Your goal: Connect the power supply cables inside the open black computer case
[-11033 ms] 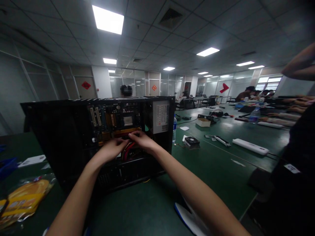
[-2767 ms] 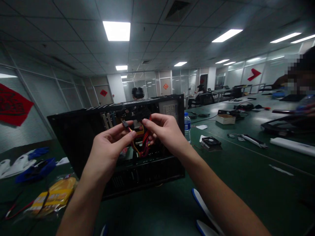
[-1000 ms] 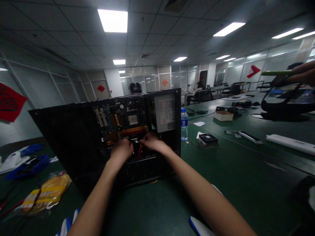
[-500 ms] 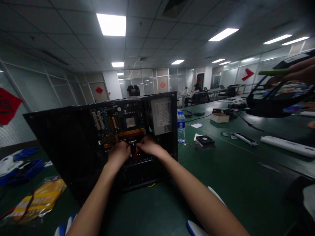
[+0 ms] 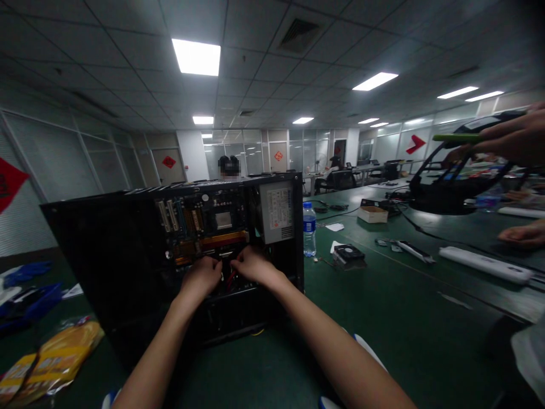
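Note:
A black computer case (image 5: 97,255) stands with its open side towards me, showing the motherboard (image 5: 213,207) and the silver power supply (image 5: 277,211). Both my hands reach into it below the orange memory slots (image 5: 225,238). My left hand (image 5: 203,277) is closed, fingers curled in front of the board's lower part; whatever they grip is hidden. Opposite it, my right hand (image 5: 254,264) pinches at the top of a red and black cable (image 5: 230,280), its fingertips close to the left ones. The cable's end cannot be made out.
Right of the case stand a water bottle (image 5: 309,230) and a black cooling fan (image 5: 349,254). A white power strip (image 5: 485,264) lies farther right. Another person's hand (image 5: 517,133) holds a green-handled tool there. A yellow bag (image 5: 55,358) lies at left.
The view has tilted up slightly and turned a little right. My hands stay at the same spot inside the case, with the fingertips slightly shifted. At right, another person's hand has come into view.

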`<act>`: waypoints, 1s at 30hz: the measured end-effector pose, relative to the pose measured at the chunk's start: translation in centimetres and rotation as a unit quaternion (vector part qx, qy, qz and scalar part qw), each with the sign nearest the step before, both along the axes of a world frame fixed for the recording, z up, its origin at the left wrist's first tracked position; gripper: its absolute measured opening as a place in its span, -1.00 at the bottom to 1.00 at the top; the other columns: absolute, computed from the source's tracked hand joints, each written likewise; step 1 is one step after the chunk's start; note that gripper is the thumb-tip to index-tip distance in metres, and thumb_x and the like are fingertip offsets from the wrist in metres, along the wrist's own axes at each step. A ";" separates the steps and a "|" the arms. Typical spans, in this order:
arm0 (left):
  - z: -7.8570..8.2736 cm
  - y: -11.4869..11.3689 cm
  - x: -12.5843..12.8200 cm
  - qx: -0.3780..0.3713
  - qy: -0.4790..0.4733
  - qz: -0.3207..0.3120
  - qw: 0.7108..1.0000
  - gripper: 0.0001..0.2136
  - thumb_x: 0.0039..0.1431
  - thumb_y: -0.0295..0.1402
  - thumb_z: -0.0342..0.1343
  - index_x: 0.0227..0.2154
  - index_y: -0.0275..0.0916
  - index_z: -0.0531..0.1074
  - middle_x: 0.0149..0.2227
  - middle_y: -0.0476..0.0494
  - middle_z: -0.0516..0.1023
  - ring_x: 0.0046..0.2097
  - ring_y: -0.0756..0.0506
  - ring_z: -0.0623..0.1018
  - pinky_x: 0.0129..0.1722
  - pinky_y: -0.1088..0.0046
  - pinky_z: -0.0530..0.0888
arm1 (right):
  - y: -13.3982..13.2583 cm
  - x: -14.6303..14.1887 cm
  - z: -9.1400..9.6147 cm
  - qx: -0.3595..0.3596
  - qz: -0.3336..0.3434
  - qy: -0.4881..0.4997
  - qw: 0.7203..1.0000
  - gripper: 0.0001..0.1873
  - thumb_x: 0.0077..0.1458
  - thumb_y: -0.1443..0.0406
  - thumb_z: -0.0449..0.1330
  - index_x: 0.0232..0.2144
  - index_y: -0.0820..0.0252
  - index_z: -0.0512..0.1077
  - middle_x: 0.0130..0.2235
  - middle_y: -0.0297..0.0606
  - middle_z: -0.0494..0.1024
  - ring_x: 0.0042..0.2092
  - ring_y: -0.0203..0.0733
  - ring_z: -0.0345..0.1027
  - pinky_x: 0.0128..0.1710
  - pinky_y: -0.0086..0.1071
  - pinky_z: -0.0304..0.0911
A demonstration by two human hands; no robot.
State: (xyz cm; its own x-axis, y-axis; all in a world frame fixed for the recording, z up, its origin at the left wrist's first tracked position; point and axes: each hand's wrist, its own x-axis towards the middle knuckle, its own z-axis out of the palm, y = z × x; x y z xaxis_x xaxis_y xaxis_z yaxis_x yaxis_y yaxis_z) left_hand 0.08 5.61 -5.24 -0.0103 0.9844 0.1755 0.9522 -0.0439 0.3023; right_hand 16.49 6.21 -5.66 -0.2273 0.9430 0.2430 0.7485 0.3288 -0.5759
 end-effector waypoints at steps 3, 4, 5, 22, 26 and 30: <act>0.1 0.2 -0.2 -0.005 0.001 -0.016 1.000 -0.66 0.26 -0.22 -0.07 -0.39 -0.21 0.60 -0.34 -0.22 0.65 -0.30 -0.15 0.58 -0.42 0.45 0.24 | 0.1 0.0 -0.1 0.006 -0.003 -0.001 1.000 -0.71 0.12 0.14 0.20 -0.36 0.24 0.59 -0.37 -0.17 0.63 -0.38 -0.25 0.44 -0.50 -0.46 0.05; 0.0 0.3 -0.4 -0.006 0.000 -0.019 1.000 -0.66 0.25 -0.22 -0.06 -0.39 -0.21 0.60 -0.37 -0.19 0.64 -0.31 -0.14 0.58 -0.42 0.45 0.23 | 0.1 0.0 -0.2 0.007 -0.003 -0.001 1.000 -0.70 0.12 0.13 0.19 -0.36 0.24 0.59 -0.36 -0.17 0.63 -0.38 -0.25 0.45 -0.50 -0.46 0.05; 0.0 0.4 -0.5 -0.008 -0.001 -0.020 1.000 -0.67 0.25 -0.22 -0.05 -0.39 -0.21 0.60 -0.39 -0.17 0.63 -0.32 -0.13 0.57 -0.42 0.46 0.22 | 0.1 0.0 -0.2 0.005 -0.001 -0.002 1.000 -0.70 0.12 0.13 0.19 -0.36 0.23 0.60 -0.36 -0.17 0.63 -0.37 -0.25 0.45 -0.50 -0.46 0.06; 0.3 0.5 -0.1 -0.004 -0.013 -0.006 1.000 -0.72 0.21 -0.27 0.04 -0.39 -0.25 0.64 -0.44 -0.15 0.62 -0.35 -0.10 0.56 -0.44 0.47 0.21 | -0.1 -0.1 -0.2 0.011 0.025 -0.032 0.999 -0.69 0.14 0.13 0.19 -0.33 0.26 0.59 -0.31 -0.11 0.64 -0.30 -0.18 0.49 -0.45 -0.45 0.11; 0.5 0.3 0.3 0.015 0.012 0.000 1.000 -0.71 0.24 -0.29 0.02 -0.37 -0.28 0.64 -0.39 -0.23 0.65 -0.34 -0.11 0.56 -0.41 0.45 0.23 | -0.7 0.0 0.2 0.006 0.035 -0.026 0.999 -0.69 0.15 0.15 0.18 -0.36 0.29 0.58 -0.36 -0.13 0.63 -0.38 -0.23 0.46 -0.50 -0.45 0.06; 0.6 0.1 0.4 0.029 0.019 0.002 0.999 -0.73 0.22 -0.29 0.04 -0.35 -0.27 0.63 -0.33 -0.28 0.66 -0.30 -0.14 0.59 -0.39 0.45 0.27 | -1.1 0.0 0.6 -0.004 0.036 -0.021 0.999 -0.71 0.15 0.17 0.19 -0.38 0.29 0.59 -0.38 -0.15 0.63 -0.38 -0.24 0.45 -0.48 -0.46 0.08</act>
